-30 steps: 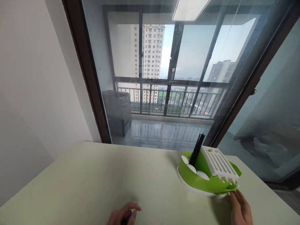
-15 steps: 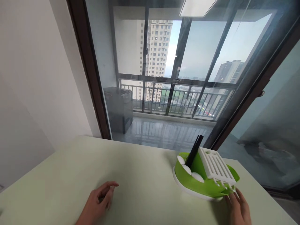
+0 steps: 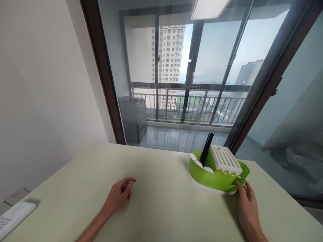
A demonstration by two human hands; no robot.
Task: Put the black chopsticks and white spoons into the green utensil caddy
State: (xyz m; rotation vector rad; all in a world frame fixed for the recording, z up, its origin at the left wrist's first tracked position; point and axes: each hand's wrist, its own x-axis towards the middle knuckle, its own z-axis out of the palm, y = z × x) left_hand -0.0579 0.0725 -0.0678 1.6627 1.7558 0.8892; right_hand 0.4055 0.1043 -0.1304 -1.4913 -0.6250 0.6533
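Note:
A boat-shaped green utensil holder (image 3: pixel 207 178) with a white base stands at the right of the table. Black chopsticks (image 3: pixel 206 150) rise from it beside several white spoons (image 3: pixel 208 169). A slotted white rack (image 3: pixel 226 159) tops its right part. My right hand (image 3: pixel 247 203) grips the holder's right end, thumb at the green rim, the other fingers partly hidden behind it. Over the table's middle left, my left hand (image 3: pixel 121 193) is loosely curled, with a gap between thumb and forefinger and nothing visible in it.
The pale green table (image 3: pixel 156 215) reaches to a glass door with a brown frame (image 3: pixel 107 79). A white object with dark markings (image 3: pixel 15 216) lies at the lower left, near a wall socket (image 3: pixel 17 196). Past the glass are a dark cabinet (image 3: pixel 132 117) and a railing.
The view has shifted, so both hands and the holder appear higher in the picture. My right thumb now shows at the holder's rim. The white object at lower left has come into view.

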